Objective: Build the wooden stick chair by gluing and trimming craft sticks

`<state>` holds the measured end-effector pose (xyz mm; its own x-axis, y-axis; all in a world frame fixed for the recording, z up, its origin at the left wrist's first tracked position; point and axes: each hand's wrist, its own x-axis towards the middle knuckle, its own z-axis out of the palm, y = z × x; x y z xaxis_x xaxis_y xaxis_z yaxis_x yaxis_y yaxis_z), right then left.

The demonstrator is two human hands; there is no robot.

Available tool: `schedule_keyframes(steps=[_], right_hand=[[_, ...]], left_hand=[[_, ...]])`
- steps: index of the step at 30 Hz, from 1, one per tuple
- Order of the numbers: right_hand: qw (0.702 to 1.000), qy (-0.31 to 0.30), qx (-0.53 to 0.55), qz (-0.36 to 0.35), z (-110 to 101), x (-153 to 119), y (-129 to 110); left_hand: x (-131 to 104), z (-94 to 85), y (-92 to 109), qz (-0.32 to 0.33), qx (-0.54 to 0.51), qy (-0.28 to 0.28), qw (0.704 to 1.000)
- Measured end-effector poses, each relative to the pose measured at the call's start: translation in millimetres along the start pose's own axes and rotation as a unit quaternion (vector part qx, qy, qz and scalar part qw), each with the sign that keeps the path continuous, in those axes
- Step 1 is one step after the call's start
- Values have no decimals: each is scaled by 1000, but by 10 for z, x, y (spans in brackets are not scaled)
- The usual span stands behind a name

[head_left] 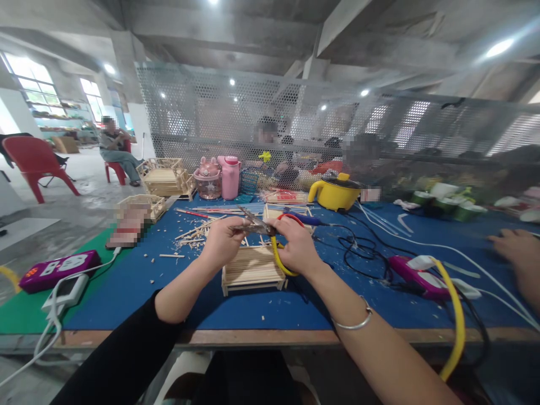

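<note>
In the head view, a pair of metal scissors with red and yellow looped handles is gripped by the fingers of the right hand, and the parted blades are pointed toward the left hand. The left fingers are bent together beside the blades; whether anything is pinched between them cannot be told. Below both hands, a small slatted stand of pale wooden sticks is set near the middle of the front edge of the blue-and-green covered desk. Behind the left hand, a loose heap of short pale wooden sticks is scattered. Larger pale wooden stick structures are placed toward the far left corner, where a pink lidded flask and a pink round container are also stood. A yellow electric pot with a black lid is placed along the far edge, before a perforated grey metal screen. A purple oblong box with white markings is laid by the left edge. Toward the right edge, a purple power strip with plugs is seen, and beyond it a co-worker's hand is rested on the desk.
</note>
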<state>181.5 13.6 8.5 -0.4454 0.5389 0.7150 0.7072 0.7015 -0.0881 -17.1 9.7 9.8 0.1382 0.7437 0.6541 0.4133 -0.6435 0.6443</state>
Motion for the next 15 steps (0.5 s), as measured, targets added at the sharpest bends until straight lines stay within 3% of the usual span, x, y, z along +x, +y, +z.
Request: schedule_keyframes(steps=[8, 12, 15], right_hand=[[999, 8, 3, 40, 28, 2, 21], [995, 23, 23, 99, 102, 8, 81], [990, 34, 25, 138, 130, 5, 148]], left_hand=[[35, 6, -3, -33, -23, 4, 999], [121, -167, -117, -107, -77, 54, 990], [167, -368, -180, -158, -22, 69, 985]])
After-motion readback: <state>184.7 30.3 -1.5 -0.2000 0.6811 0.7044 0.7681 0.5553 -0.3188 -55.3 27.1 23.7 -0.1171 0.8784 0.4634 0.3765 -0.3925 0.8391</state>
